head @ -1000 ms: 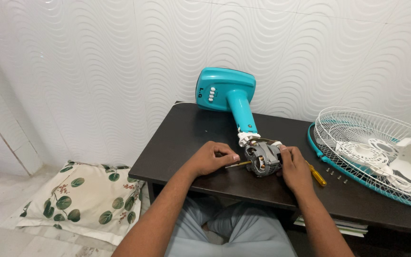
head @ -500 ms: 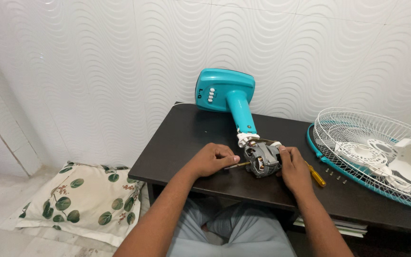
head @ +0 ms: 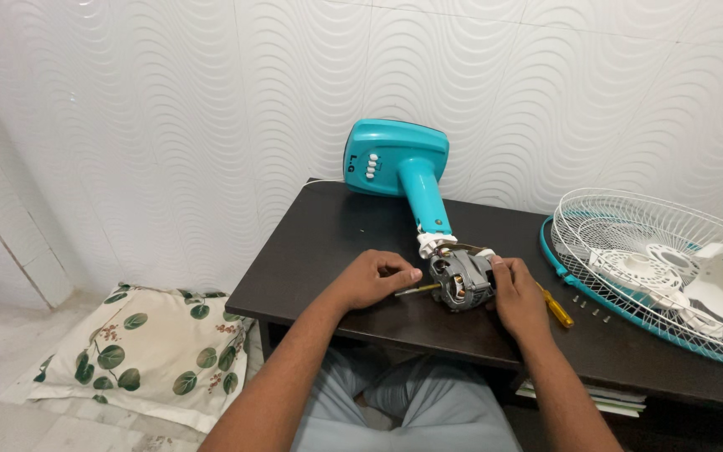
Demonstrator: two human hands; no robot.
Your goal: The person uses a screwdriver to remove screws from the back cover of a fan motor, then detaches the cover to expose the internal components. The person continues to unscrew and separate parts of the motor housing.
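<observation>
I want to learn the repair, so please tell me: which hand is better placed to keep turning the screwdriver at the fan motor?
Left. The left hand already pinches the screwdriver, its tip at the motor. The right hand is busy steadying the motor's other side.

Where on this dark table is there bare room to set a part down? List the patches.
Free: the table's left end, between the teal fan base and the left hand; also the back strip between the fan stem and the fan guard. Crowded: around the motor, right hand, yellow screwdriver and screws.
</observation>
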